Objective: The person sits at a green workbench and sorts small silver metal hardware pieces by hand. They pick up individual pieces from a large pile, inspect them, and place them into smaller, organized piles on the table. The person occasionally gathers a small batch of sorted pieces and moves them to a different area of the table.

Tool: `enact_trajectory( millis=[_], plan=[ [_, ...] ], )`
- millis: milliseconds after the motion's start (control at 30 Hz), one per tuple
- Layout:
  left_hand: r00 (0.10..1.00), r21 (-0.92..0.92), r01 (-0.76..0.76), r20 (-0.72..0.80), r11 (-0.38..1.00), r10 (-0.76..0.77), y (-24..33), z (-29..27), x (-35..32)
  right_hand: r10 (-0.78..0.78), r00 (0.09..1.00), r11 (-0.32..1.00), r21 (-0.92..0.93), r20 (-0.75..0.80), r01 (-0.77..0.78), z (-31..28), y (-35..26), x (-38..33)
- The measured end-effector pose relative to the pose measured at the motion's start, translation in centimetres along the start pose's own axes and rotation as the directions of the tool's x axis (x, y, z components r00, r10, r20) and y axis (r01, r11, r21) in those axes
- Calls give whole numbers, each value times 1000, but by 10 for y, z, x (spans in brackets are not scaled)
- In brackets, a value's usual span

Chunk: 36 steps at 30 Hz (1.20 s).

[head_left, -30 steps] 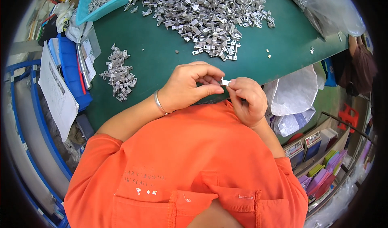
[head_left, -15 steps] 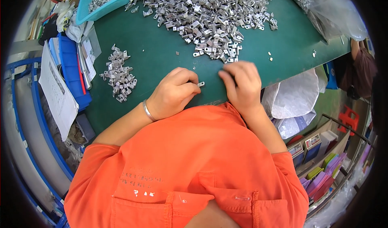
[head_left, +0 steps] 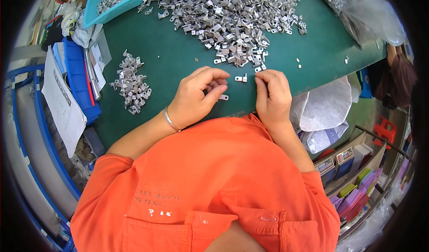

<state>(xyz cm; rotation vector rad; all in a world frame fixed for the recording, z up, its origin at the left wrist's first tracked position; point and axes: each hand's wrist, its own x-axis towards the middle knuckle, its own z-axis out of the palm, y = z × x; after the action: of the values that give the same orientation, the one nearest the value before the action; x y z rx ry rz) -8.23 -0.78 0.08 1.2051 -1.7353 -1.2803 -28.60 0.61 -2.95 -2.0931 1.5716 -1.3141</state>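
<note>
My left hand (head_left: 199,91) hovers over the green table with its fingers curled, thumb and forefinger apart. From beneath its thumb sticks out the holed end of a small metal bracket (head_left: 224,97). Between my two hands a loose metal bracket (head_left: 241,78) lies on the table. My right hand (head_left: 274,93) is to the right, thumb and forefinger drawn together; whatever may be between them is hidden. Just beyond its fingertips another bracket (head_left: 259,68) lies at the near tip of a large heap of metal brackets (head_left: 232,20).
A smaller pile of brackets (head_left: 132,82) lies on the left of the green table (head_left: 170,51). A turquoise basket (head_left: 91,11) of metal parts stands at the far left, with a blue tray (head_left: 76,69) beside the table. Plastic bags (head_left: 373,15) lie far right; a white sack (head_left: 319,104) hangs by the right edge.
A loose bracket now lies between my hands where bare table was. My left hand has moved slightly up and right, its thumb and forefinger parting. My right hand has shifted slightly right.
</note>
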Motion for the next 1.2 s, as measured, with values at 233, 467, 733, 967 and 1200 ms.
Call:
enact_trajectory(
  millis=[233, 467, 733, 967, 1200],
  plan=[
    [1000, 14, 13, -16, 1000, -13, 0, -2, 0, -37, 988, 998, -38, 152, 43, 5, -2, 1],
    [987, -192, 153, 76, 969, -141, 1, 0, 5, 58, 991, 920, 378, 122, -101, 0, -21, -2],
    [993, 20, -118, 14, 993, 118, 0, -9, 2, -161, 986, 942, 305, 42, 141, -5, -10, 0],
    [927, 246, -370, 158, 896, 339, -10, -24, -7, 0, 998, 979, -203, 63, 13, -3, 12, 21],
    [998, 36, -55, -12, 998, 55, 1, -18, -2, -87, 996, 982, 172, 9, 85, -6, -6, 17]
  ],
)
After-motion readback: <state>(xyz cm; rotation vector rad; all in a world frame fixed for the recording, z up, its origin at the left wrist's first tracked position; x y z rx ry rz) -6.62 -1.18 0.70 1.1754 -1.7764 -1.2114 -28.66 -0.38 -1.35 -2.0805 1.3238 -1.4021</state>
